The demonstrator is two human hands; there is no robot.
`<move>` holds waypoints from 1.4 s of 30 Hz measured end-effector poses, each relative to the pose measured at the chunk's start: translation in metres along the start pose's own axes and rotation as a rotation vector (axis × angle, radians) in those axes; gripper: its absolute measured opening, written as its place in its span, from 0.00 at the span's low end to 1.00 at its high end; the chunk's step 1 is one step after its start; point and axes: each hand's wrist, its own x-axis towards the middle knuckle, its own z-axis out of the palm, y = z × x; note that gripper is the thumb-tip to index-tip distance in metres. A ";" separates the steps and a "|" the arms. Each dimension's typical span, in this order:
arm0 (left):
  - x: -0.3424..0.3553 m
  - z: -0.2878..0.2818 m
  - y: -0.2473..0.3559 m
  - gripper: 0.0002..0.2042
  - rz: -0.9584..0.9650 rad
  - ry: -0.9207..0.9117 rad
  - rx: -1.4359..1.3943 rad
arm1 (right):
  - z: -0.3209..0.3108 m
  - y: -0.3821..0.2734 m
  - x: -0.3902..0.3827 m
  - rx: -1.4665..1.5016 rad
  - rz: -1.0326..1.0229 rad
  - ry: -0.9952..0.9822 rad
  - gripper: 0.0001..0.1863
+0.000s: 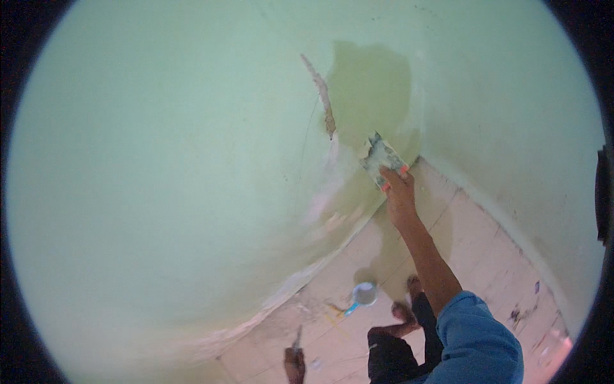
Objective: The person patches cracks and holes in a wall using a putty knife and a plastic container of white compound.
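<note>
My right hand (pixel 401 187) reaches out to the green wall and grips a wide putty knife (pixel 382 157). Its flat blade is smeared with pale filler, and orange shows near the fingers. It is close to the wall, but I cannot tell if it touches. Up and left of the blade, a jagged, pale grey-brown strip (pixel 323 96) runs down the wall. Low in the view, my left hand (pixel 295 366) is closed around a narrow-bladed scraper (pixel 298 336) that points upward, away from the wall.
A dipper (pixel 364 294) with a blue handle stands on the tiled floor (pixel 470 240) near my bare feet (pixel 403 312), pale material inside it. Two walls meet in a corner beyond my right hand. Stains and small debris (pixel 517 315) mark the floor at right.
</note>
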 end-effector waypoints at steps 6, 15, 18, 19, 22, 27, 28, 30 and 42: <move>-0.056 -0.021 -0.012 0.09 -0.067 -0.136 0.243 | 0.063 0.002 0.039 -0.287 -0.156 0.111 0.10; -0.070 -0.075 -0.093 0.07 -0.369 -0.007 -0.258 | 0.133 0.010 0.040 -0.617 -0.472 0.385 0.18; -0.064 -0.074 -0.045 0.05 -0.314 0.014 -0.341 | 0.176 0.031 0.036 -0.913 -0.570 0.443 0.29; -0.056 -0.077 -0.039 0.05 -0.275 -0.031 -0.336 | 0.194 0.029 0.029 -0.869 -0.438 0.418 0.32; -0.027 -0.100 -0.053 0.05 -0.166 -0.169 -0.088 | 0.208 0.034 0.020 -1.033 -0.538 0.464 0.34; 0.000 -0.090 -0.033 0.08 -0.298 -0.269 -0.004 | 0.191 0.041 -0.039 -0.865 -0.415 0.072 0.32; 0.007 -0.091 -0.022 0.09 -0.277 -0.269 0.029 | 0.186 0.032 -0.042 -0.841 -0.399 0.124 0.30; 0.022 -0.097 -0.016 0.10 -0.256 -0.257 -0.003 | 0.166 0.040 -0.014 -0.820 -0.428 0.361 0.28; 0.039 -0.093 -0.012 0.13 -0.285 -0.294 -0.004 | 0.203 -0.026 -0.004 -0.719 -0.366 0.283 0.25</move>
